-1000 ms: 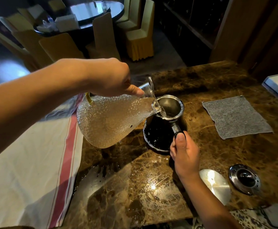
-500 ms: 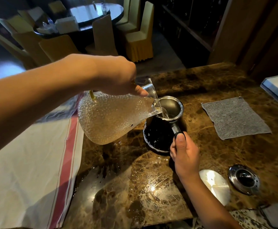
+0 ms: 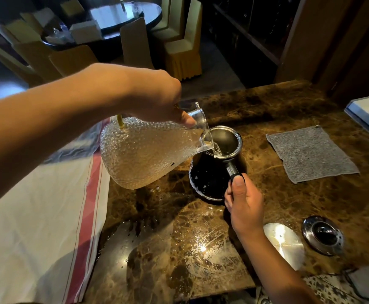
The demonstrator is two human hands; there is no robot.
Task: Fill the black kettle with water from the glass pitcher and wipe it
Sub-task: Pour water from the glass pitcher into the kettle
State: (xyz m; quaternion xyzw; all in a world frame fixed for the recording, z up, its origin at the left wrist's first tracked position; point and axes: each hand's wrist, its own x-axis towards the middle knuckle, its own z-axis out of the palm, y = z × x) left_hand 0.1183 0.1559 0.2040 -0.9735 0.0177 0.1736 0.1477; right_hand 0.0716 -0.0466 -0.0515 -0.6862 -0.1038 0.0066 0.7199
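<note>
The left hand (image 3: 155, 95) is wrapped around the neck of the pitcher (image 3: 148, 152), fingers closed tight on it, and holds it tipped well over so its spout sits over the open mouth of the kettle (image 3: 214, 170). A thin run of water (image 3: 217, 150) falls from the spout into the steel-rimmed opening. The kettle stands on the counter (image 3: 288, 194) near the middle of the view, its black body speckled with droplets, with the pitcher's pebbled belly hanging at its 9 o'clock, off the surface.

The right hand (image 3: 243, 205) comes up from 5 o'clock of the kettle and grips its handle (image 3: 234, 172), fingers curled round, thumb laid along the top.

A grey cloth (image 3: 310, 154) lies flat at the kettle's 3 o'clock, well apart. At its 5 o'clock, beyond the right wrist, lie a shiny round lid (image 3: 284, 244) and beside it a metal ring piece (image 3: 322, 235). A white cloth with a red stripe (image 3: 36, 227) covers the counter at 8 o'clock. The marble in front of the kettle is wet.
</note>
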